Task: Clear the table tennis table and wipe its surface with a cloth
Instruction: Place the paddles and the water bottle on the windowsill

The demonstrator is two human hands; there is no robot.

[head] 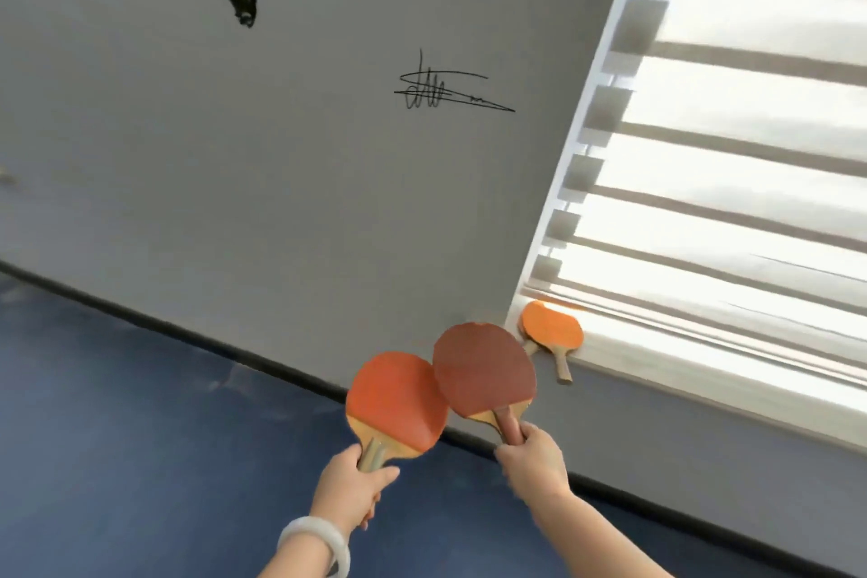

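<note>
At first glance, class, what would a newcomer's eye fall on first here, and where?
Low in the middle, the left hand grips an orange paddle and the right hand a dark red paddle, their blades overlapping. Just beyond, a third paddle lies on the window sill under bright blinds at right. A black signature marks the grey wall above.

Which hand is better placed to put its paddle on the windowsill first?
Likely the right hand. Its dark red paddle reaches close to the paddles lying on the windowsill; the left hand with the orange paddle is farther away.
</note>
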